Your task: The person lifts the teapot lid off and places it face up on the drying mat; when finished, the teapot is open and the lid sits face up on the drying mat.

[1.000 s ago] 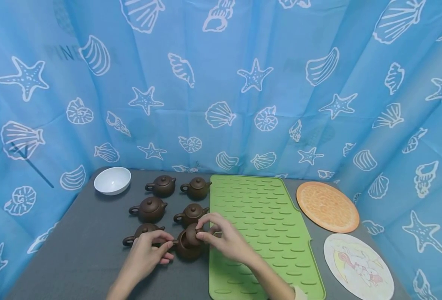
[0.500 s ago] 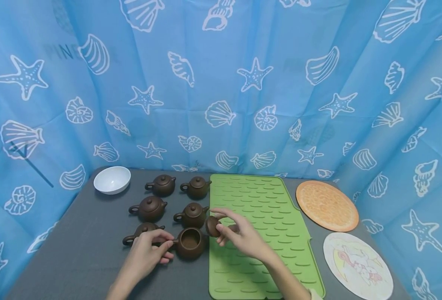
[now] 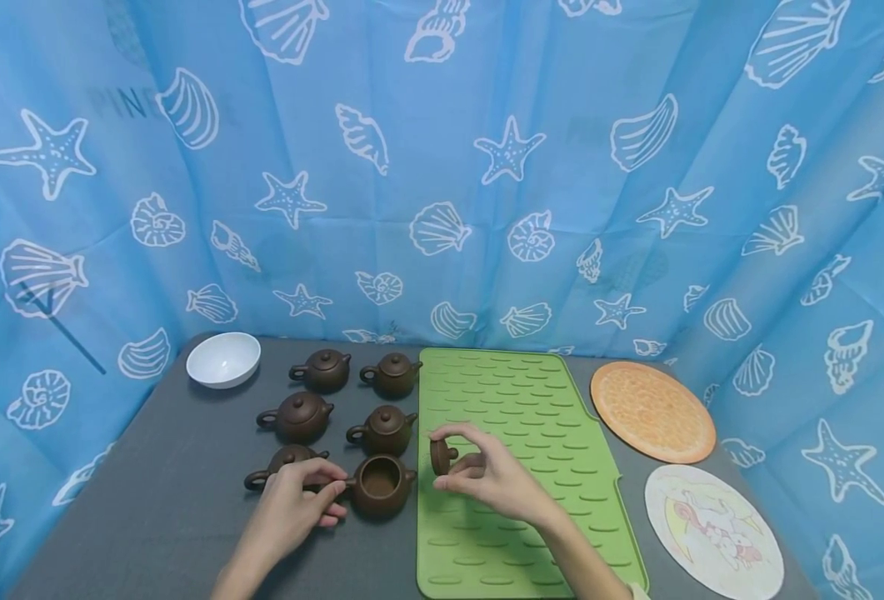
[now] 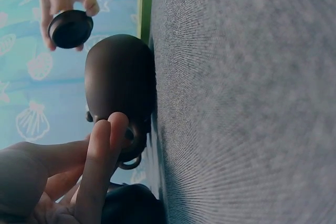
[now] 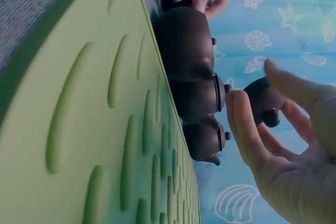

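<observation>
Presently we find the right hand pinching a lid between thumb and fingertips, low and centre in the head view, held clear above the left edge of the green mat. The lid is turned on edge, its knob pointing right toward the palm. The open pot it belongs to stands just left of it on the grey table, mouth up, spout toward the mat. The left hand steadies that pot, fingers curled onto its handle at the left side; the left wrist view confirms fingertips on the handle loop. The lid therefore lies right of and slightly above the pot, and the right hand alone carries it; the left is the nearer to the pot.

Five lidded pots stand in two columns behind. A white bowl sits at upper left of the table, and two round mats lie at the right.

We read no brand or label on the pots; faint lettering on the curtain is illegible.
</observation>
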A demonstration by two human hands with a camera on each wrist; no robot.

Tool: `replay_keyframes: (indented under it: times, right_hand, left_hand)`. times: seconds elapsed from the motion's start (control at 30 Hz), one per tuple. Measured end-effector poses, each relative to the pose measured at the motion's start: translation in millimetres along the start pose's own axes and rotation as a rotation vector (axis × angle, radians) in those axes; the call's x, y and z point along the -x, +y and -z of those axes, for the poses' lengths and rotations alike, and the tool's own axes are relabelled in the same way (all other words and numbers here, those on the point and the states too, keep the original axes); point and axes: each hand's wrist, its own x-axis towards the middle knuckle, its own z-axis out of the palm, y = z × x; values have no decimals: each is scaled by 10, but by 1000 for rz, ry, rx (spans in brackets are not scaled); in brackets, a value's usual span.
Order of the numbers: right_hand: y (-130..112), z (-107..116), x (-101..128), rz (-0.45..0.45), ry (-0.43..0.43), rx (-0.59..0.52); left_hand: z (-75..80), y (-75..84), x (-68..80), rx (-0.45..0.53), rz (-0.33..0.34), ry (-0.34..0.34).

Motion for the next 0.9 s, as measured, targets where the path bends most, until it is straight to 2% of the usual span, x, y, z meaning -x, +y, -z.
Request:
replay_keyframes:
  times: [0.17, 0.33, 0.9]
  right_hand:
    - [33, 20, 16, -23, 44, 6]
    - [82, 66, 29, -62, 51, 32]
    - [259, 119, 83, -164, -37, 50]
  left_hand:
    - [-4, -4, -7, -8, 10, 6]
    - [-1, -6, -10, -3, 15, 0]
    - [6, -12, -9, -10, 11, -1]
